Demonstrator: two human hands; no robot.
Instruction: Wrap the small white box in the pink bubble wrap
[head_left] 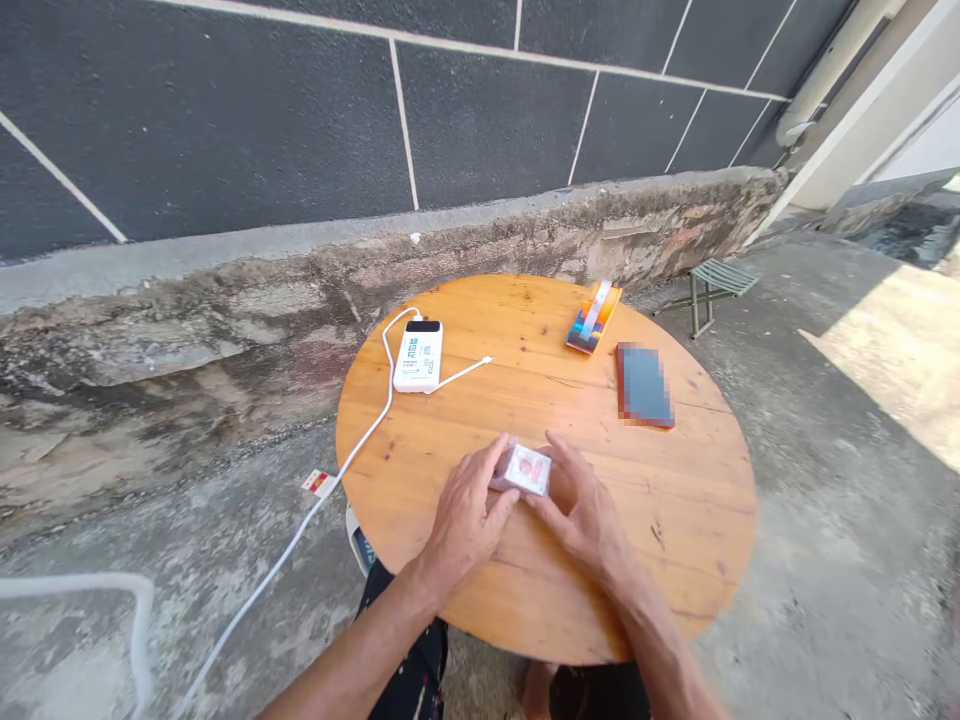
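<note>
A small clear plastic box (527, 469) with a white top and red print, like a boxed deck of cards, rests near the middle of the round wooden table. My left hand (474, 500) holds its left side, thumb at the near edge and fingers along the far left corner. From the other side my right hand (581, 505) grips it, thumb at the near right corner and index finger at the far right. The box's lower sides are partly hidden by my fingers.
A white power bank (418, 358) with a short cable lies at the table's back left, and a long white cord (330, 490) runs off to the floor. An orange-and-blue packet (594, 318) and a blurred dark phone-like slab (645, 385) lie at right. A folding stool (712, 290) stands beyond, near the wall.
</note>
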